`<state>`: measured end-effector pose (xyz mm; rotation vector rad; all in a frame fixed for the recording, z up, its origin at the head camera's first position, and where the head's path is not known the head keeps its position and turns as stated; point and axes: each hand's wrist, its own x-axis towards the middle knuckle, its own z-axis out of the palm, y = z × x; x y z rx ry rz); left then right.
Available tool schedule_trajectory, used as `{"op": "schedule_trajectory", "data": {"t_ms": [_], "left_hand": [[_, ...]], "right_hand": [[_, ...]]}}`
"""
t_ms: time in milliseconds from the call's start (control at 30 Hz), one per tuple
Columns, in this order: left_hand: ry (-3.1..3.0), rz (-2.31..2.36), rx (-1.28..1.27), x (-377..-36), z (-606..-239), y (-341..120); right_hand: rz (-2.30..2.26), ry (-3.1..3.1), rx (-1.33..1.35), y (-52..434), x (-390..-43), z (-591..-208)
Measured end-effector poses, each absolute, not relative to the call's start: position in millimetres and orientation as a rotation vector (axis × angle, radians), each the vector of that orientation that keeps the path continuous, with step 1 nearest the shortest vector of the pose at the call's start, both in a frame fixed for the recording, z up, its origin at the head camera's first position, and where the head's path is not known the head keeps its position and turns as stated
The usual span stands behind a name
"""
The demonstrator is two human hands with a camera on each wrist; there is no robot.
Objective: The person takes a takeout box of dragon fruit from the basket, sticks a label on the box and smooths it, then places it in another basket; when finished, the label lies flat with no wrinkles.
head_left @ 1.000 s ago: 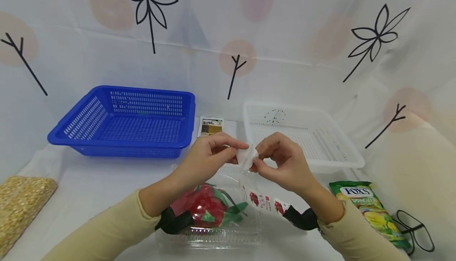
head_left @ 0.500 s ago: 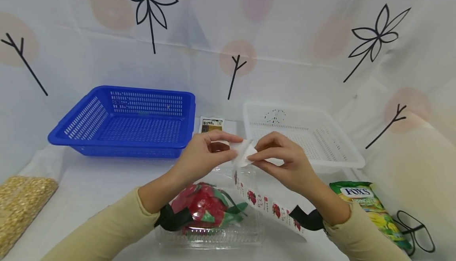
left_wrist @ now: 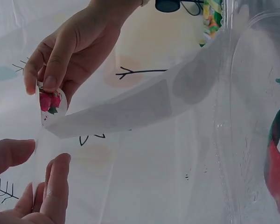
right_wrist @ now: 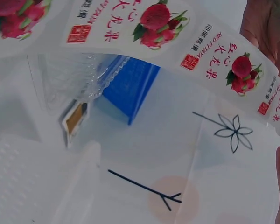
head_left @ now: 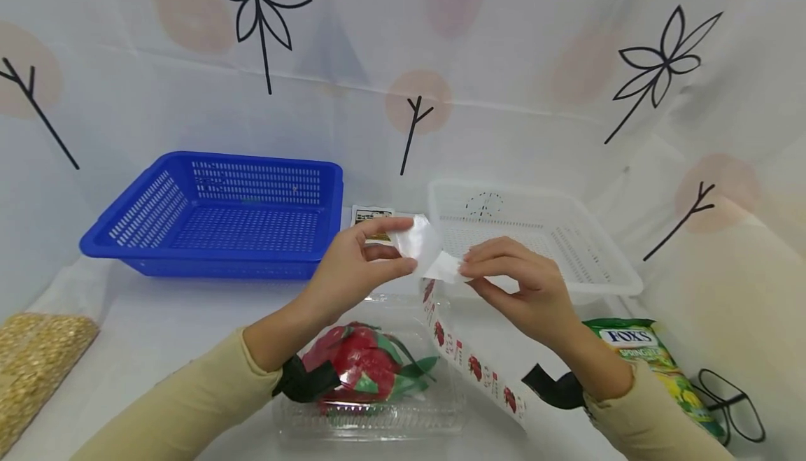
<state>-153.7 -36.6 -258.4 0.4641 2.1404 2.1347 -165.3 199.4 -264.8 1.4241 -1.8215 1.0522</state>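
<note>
Label strip [head_left: 469,366]: I'm seeing it peeling up off the clear box [head_left: 371,415] at the bench's near edge, hanging between both hands.
Right hand [head_left: 525,293]: I'm pinching the strip's loose end.
Left hand [head_left: 352,272]: I'm pinching a clear film [head_left: 417,243] at that end.
Box: it's holding a dragon fruit [head_left: 362,366].
Behind: blue basket [head_left: 214,213], white basket [head_left: 535,237].
Right edge: candy bag [head_left: 655,363].

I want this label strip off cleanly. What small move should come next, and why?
Probably keep drawing the right hand away: it pinches the label strip, the left hand pinches the clear film, and the strip's far end seems still stuck to the clamshell box.
</note>
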Motion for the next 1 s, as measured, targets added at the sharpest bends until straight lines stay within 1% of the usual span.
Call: {"op": "schedule_trajectory", "data": {"t_ms": [333, 600, 733, 867, 1000], "left_hand": [[2.082, 2.249, 0.416, -160, -252, -44], [2.109, 2.289, 0.368, -162, -238, -67], [2.154, 2.346, 0.394, -157, -226, -91], [2.176, 2.413, 0.392, -151, -218, -128], [2.4, 2.219, 0.259, -152, -222, -176]], "right_hand": [[1.292, -1.788, 1.481, 208, -159, -265], [1.161, -1.832, 1.416, 217, -156, -262], [1.151, -1.841, 1.407, 217, -155, -261], [1.141, -1.864, 1.409, 215, -156, -261], [1.236, -1.922, 1.436, 210, -158, -261]]}}
